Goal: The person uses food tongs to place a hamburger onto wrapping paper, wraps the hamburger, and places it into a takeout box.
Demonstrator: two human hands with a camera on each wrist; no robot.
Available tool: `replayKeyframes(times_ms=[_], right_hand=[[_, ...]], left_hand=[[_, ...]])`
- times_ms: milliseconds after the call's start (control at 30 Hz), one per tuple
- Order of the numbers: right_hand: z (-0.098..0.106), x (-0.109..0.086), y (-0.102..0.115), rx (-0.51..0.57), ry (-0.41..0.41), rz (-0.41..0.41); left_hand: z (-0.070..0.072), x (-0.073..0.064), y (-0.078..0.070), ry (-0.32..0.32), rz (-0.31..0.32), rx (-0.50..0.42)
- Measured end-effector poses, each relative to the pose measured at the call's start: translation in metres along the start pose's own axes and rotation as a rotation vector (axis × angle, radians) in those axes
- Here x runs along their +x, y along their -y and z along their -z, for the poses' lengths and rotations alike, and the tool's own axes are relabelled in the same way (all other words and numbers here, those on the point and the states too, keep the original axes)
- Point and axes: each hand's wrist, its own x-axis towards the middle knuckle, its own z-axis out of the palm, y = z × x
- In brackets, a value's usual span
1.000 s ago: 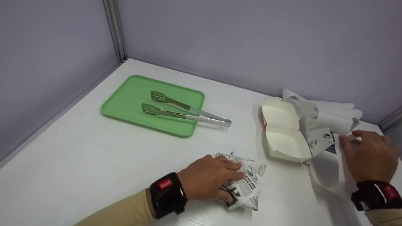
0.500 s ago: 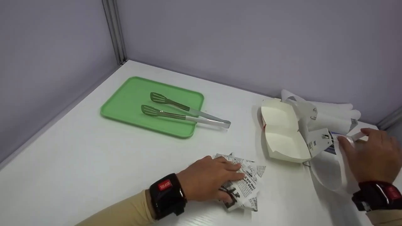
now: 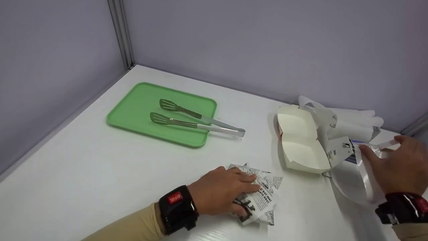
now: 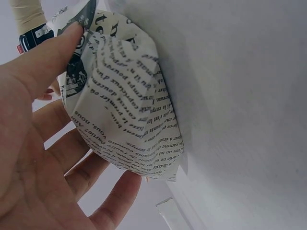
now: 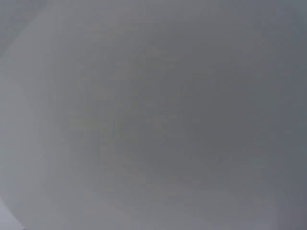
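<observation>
My left hand (image 3: 224, 190) lies over a bundle wrapped in newsprint-patterned paper (image 3: 262, 201), thumb on one side and fingers spread across the other. In the left wrist view, the thumb and curved fingers hold the wrapped bundle (image 4: 120, 96) from both sides. My right hand (image 3: 398, 164) pinches a glossy white strip (image 3: 364, 177) that hangs in a loop by a small white metal-fitted holder (image 3: 339, 152). A narrow white piece (image 3: 388, 144) runs to the index finger. A blurred pale surface fills the right wrist view, with the hand hidden there.
An open cardboard food box (image 3: 302, 144) stands left of the holder. Behind it lie white rolls (image 3: 354, 124) of paper or film. Metal tongs (image 3: 217, 127) lie partly on a green tray (image 3: 127, 113) at the back left. Wall panels (image 3: 250, 50) bound the table.
My right hand has shifted slightly to the right, and its index finger has moved away from the thumb, drawing the narrow white piece out longer. The left hand and bundle look unmoved.
</observation>
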Motion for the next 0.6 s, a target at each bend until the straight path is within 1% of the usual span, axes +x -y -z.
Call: replayKeyframes(times_ms=[67, 167, 267, 433, 600], right_hand=[[0.002, 0.001, -0.001, -0.012, 0.019, -0.017], [0.005, 0.002, -0.001, -0.023, 0.07, -0.052], [0.009, 0.004, -0.001, -0.023, 0.136, -0.111], [0.014, 0.008, 0.0, -0.034, 0.203, -0.191], [0.014, 0.01, -0.003, -0.013, 0.203, -0.201]], left_hand=[[0.0, 0.0, 0.0, -0.003, -0.003, 0.002], [0.0, 0.0, 0.001, -0.007, -0.008, 0.007], [0.0, 0.0, 0.001, -0.007, -0.01, 0.01], [0.0, 0.0, 0.001, -0.003, -0.004, 0.001], [0.0, -0.001, 0.0, -0.002, -0.001, 0.0]])
